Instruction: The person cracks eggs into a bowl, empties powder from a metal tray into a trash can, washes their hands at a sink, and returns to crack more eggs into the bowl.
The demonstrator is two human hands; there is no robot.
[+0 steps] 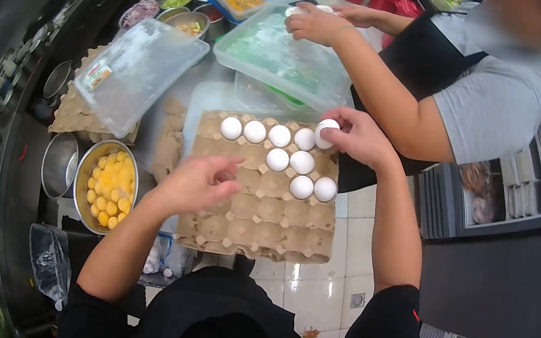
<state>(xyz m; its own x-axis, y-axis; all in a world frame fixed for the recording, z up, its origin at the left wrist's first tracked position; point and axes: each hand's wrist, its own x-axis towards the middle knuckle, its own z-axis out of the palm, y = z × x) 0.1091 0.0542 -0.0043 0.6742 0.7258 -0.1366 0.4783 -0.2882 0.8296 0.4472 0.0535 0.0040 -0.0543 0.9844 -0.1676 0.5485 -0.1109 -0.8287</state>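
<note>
A brown cardboard egg tray (253, 227) lies in front of me, with several white eggs (276, 159) in its far and right-hand cups. My right hand (361, 139) is closed around an egg (326, 134) at the tray's far right corner. Over the left part of the tray hovers my left hand (199, 184), its fingers apart and nothing in them. Left of the tray stands a metal pot (80, 188) holding several yolks with egg white.
Across from me a co-worker (399, 97) handles white items over a plastic container (282, 62). A plastic lid (135, 76) rests on more egg trays (71, 108) at left. Beside the pot is a metal bowl (60, 164). Food bowls stand behind.
</note>
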